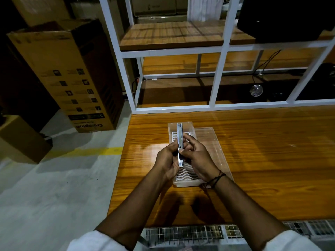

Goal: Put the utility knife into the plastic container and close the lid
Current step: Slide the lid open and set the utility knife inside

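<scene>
A slim silver utility knife (180, 140) is held lengthwise above the plastic container (186, 181). My left hand (167, 160) grips its near half from the left. My right hand (196, 155) pinches it from the right, fingertips on the middle of the handle. The clear container lies open on the wooden table (262, 160), with a white wavy insert inside. Its transparent lid (210, 142) lies flat to the right of the box. My hands hide the middle of the container.
A white metal shelf frame (217, 77) with wooden boards stands at the table's far edge. Tall cardboard boxes (72, 78) stand on the floor to the left. A wire grid (199, 232) runs below the table's near edge.
</scene>
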Motion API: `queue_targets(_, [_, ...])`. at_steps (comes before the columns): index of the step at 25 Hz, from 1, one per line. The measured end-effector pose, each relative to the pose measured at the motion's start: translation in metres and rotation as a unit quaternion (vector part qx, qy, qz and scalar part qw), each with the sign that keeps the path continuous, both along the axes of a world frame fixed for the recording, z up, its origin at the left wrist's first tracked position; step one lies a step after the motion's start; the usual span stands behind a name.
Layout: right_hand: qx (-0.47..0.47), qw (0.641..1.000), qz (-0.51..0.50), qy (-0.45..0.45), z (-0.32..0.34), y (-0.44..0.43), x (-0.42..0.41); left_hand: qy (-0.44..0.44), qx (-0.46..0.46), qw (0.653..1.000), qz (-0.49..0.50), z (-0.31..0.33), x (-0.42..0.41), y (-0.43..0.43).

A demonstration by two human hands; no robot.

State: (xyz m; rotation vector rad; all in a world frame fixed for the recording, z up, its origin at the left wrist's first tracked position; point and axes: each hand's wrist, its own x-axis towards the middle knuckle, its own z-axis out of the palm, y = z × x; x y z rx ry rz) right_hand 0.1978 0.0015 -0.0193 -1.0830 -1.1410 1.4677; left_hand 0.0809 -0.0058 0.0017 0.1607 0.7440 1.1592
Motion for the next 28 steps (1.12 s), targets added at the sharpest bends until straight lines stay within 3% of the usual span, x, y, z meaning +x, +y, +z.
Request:
queue_targets(9, [0.043,0.996,0.025,-0.073,0.010,-0.002,0.006,0.026,0.025,0.999,0.027,0.002,0.008,-0.004])
queue_targets(15, [0.020,0.987,-0.058,-0.150,0.007,-0.011,0.005,0.147,0.063,0.987,0.019,-0.008,0.000,0.001])
queue_targets(19, [-0.006,0.985,-0.051,-0.165,0.015,-0.017,0.006,0.250,0.067,0.965,0.036,-0.014,0.002,0.003])
queue_targets(24, [-0.023,0.971,-0.076,-0.225,0.019,-0.020,0.008,0.410,0.102,0.906,0.040,-0.017,-0.008,0.005])
queue_targets(25, [-0.015,0.963,-0.079,-0.256,0.018,-0.018,0.009,0.457,0.103,0.882,0.047,-0.020,-0.012,0.006])
queue_targets(28, [0.031,0.923,-0.070,-0.377,0.023,-0.010,0.009,0.634,0.123,0.762,0.055,-0.024,-0.019,0.003])
